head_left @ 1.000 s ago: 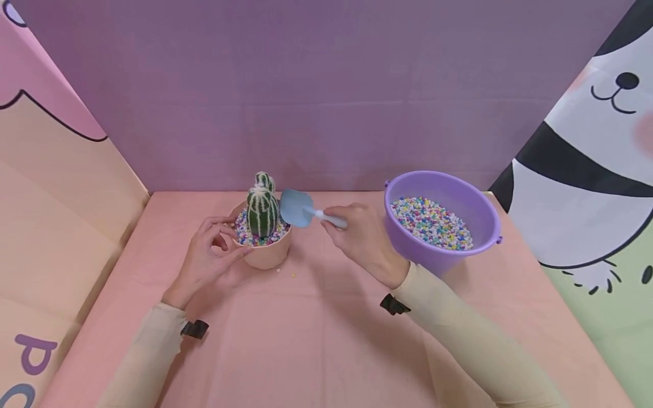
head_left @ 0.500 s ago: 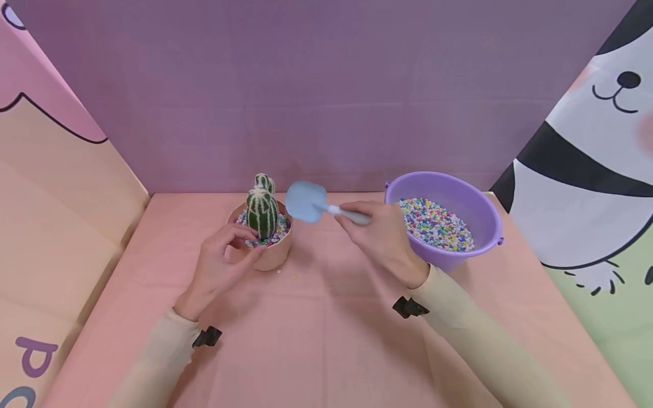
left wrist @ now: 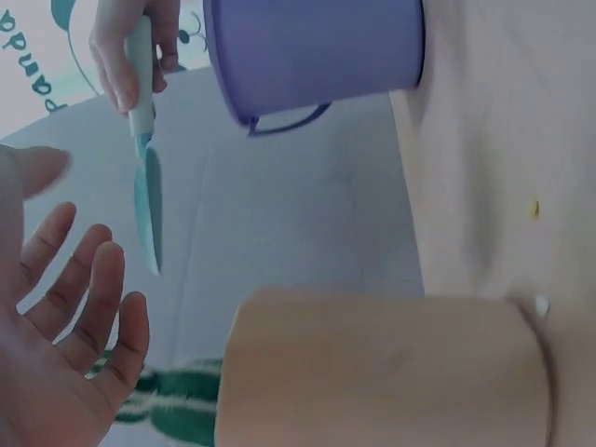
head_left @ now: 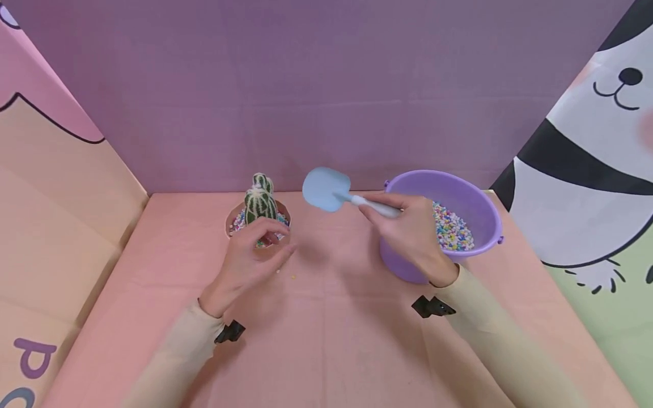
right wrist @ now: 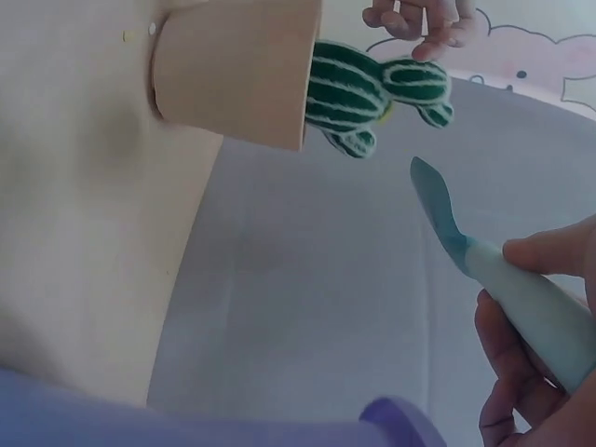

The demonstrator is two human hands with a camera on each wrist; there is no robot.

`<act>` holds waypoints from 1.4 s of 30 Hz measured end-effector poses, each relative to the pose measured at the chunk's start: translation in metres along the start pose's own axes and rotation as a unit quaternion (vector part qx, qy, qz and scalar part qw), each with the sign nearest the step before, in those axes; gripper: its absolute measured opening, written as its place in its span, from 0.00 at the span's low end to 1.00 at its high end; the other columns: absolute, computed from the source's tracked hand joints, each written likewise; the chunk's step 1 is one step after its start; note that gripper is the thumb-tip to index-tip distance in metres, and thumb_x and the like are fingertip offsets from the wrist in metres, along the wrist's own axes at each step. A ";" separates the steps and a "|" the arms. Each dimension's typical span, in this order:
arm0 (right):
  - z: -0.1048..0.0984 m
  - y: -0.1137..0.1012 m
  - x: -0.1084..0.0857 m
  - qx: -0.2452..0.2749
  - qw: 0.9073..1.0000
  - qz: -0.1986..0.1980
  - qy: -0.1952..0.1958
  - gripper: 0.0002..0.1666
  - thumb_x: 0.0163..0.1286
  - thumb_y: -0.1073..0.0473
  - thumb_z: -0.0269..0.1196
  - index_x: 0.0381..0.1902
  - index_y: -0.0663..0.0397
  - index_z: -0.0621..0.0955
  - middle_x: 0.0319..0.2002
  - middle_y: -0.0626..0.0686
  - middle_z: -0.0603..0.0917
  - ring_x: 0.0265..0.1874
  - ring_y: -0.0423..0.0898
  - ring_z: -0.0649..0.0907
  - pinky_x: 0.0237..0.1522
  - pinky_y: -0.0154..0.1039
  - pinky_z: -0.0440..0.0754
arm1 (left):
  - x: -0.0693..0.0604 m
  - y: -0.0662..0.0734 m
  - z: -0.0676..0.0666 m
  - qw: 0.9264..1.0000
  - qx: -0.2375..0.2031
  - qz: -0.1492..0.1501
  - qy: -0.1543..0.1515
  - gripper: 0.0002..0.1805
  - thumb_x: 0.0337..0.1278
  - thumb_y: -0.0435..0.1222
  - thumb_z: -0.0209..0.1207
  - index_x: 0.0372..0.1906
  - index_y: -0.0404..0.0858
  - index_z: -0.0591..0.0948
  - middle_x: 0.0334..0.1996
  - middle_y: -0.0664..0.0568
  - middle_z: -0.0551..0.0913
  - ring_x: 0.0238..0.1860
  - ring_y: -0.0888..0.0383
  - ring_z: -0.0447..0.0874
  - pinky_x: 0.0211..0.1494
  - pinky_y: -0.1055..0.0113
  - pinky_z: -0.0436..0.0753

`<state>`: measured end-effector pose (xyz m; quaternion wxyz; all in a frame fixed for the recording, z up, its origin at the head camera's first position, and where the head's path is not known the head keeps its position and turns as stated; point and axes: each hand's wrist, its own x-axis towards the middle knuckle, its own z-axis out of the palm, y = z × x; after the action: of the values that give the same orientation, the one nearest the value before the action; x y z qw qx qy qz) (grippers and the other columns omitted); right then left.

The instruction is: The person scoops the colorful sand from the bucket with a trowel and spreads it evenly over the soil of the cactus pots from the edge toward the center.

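My right hand (head_left: pixel 410 229) grips the pale handle of a light blue toy shovel (head_left: pixel 326 189), held up between the pot and the bucket; its blade looks bare. My left hand (head_left: pixel 247 269) is raised in front of the pot, fingers loosely bent, holding nothing; the left wrist view shows it apart from the pot. A green cactus (head_left: pixel 260 205) with white stripes stands in the peach pot (left wrist: pixel 391 372) among colourful beads, partly hidden by that hand in the head view. The purple bucket (head_left: pixel 405 266) behind my right hand holds many more beads (head_left: pixel 451 228).
A white bead (head_left: pixel 278 271) and a yellow bead (head_left: pixel 293 277) lie on the pink tabletop (head_left: pixel 326 340) in front of the pot. A purple backdrop (head_left: pixel 326 96) closes off the rear, with printed panels at both sides.
My right hand has carried the shovel right and slightly up, away from the cactus toward the bucket. My left hand has left the pot's rim and shifted right, in front of it.
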<state>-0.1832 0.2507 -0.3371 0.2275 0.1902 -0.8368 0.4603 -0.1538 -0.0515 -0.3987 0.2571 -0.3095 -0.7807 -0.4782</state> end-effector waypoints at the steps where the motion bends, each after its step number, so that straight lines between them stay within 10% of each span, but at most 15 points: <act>1: -0.003 0.000 0.000 -0.002 1.000 0.007 0.004 0.09 0.68 0.54 0.76 0.46 0.37 0.95 0.39 0.43 0.95 0.34 0.29 0.87 0.32 0.23 0.76 | 0.000 0.001 0.003 1.000 -0.003 0.004 -0.006 0.14 0.54 0.29 0.75 0.45 0.41 0.87 0.41 0.51 0.89 0.37 0.57 0.83 0.43 0.69 0.83; 11: -0.031 0.003 -0.004 0.006 0.997 0.058 0.045 0.11 0.63 0.56 0.79 0.44 0.46 0.95 0.39 0.52 0.95 0.34 0.27 0.88 0.36 0.23 0.82 | 0.006 0.012 0.031 0.998 0.015 -0.004 -0.053 0.14 0.57 0.36 0.76 0.47 0.43 0.87 0.38 0.56 0.85 0.38 0.55 0.83 0.40 0.65 0.82; 21: -0.050 0.017 -0.014 0.013 0.994 0.049 0.098 0.10 0.60 0.62 0.80 0.41 0.51 0.95 0.29 0.23 0.88 0.31 0.25 0.87 0.35 0.21 0.81 | 0.015 0.018 0.057 0.996 0.005 -0.039 -0.084 0.16 0.61 0.41 0.74 0.52 0.45 0.86 0.54 0.54 0.86 0.44 0.57 0.84 0.49 0.63 0.85; 42: -0.093 0.041 -0.029 -0.004 0.988 0.097 0.120 0.11 0.61 0.64 0.79 0.42 0.60 0.94 0.27 0.26 0.89 0.37 0.32 0.87 0.31 0.21 0.81 | 0.038 0.022 0.111 0.989 0.030 -0.055 -0.132 0.20 0.68 0.51 0.69 0.59 0.50 0.83 0.61 0.61 0.82 0.52 0.58 0.84 0.53 0.66 0.84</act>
<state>-0.1613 0.3539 -0.3374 0.2811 0.0504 -0.8197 0.4965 -0.1745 0.0657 -0.4048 0.1336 -0.3187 -0.8376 -0.4231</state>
